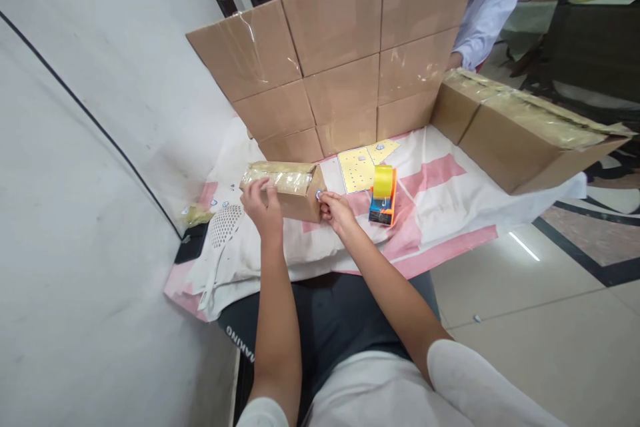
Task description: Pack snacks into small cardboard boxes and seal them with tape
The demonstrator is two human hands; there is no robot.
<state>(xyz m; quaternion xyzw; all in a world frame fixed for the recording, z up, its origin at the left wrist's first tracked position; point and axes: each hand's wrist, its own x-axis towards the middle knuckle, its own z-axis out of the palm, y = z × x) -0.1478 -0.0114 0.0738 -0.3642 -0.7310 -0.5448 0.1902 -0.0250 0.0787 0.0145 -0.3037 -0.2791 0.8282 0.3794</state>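
While the left hand [263, 203] steadies a small cardboard box [285, 190] from its near side, fingers curled over the taped top edge, the right hand [336, 209] pinches a small round sticker [319, 195] against the box's right end face. The box lies on a white and pink cloth [440, 193] spread over the floor, just in front of the person's lap, and its top is already sealed with clear tape. The left grip is closed on the box; the right grip is clenched finely on the sticker, thumb and forefinger meeting at the end panel.

Judging by this, the step in hand is labelling: the sticker looks as though it is being pressed onto the end of the sealed box. The next move would call for a firm rub across the sticker so it lies flat, with the left hand keeping the box from sliding on the soft cloth.

Just right of the hands stands a tape dispenser [383, 195] with a yellow roll, and behind it lies a yellow sticker sheet [356, 170]. A wall of stacked boxes [340, 53] rises behind, a long box [520, 137] lies to the right, and another person's sleeve [487, 13] shows beyond.
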